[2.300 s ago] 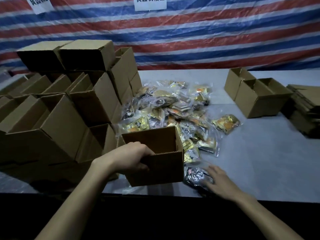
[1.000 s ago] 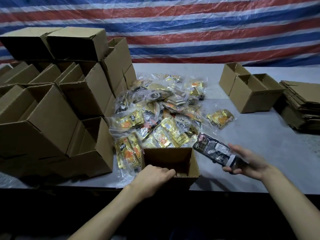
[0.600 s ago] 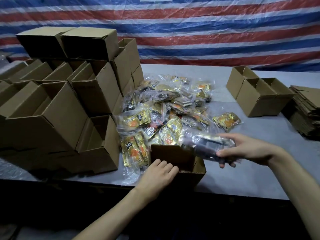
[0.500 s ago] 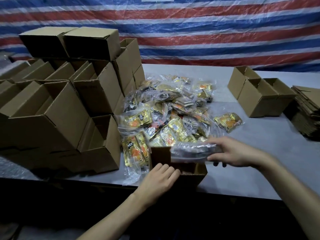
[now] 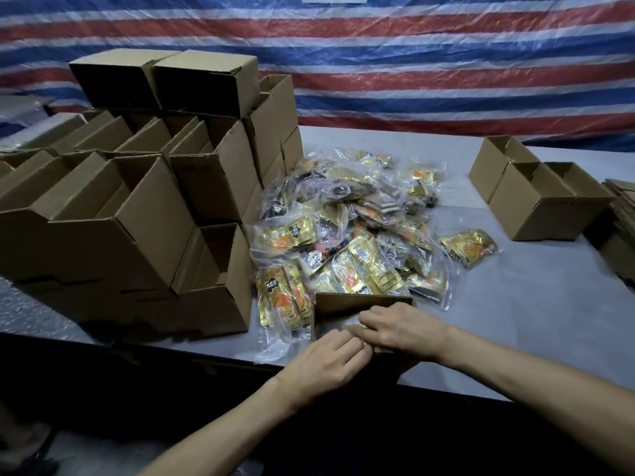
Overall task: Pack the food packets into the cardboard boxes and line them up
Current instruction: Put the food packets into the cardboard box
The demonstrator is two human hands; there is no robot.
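- A small open box (image 5: 357,302) sits at the near edge of the tabletop (image 5: 532,304), low in the middle of the frame.
- The right hand (image 5: 402,329) lies over the top of the box. Its grip is wide, with the fingers flat on a see-through packet (image 5: 335,329) inside.
- The left hand (image 5: 326,364) rests on the near side of the box, with its fingers touching the right hand's fingers. I cannot tell if its grip hooks the rim.
- A big pile of gold packets (image 5: 350,228) lies just behind the box.
- One gold packet (image 5: 469,247) lies alone to the right of the pile.
- Many open boxes (image 5: 137,218) are stacked on the left.
- Two more boxes (image 5: 536,201) stand at the upper right, beside flat cardboard (image 5: 618,214).
- A red, white and blue striped sheet (image 5: 412,63) hangs behind.
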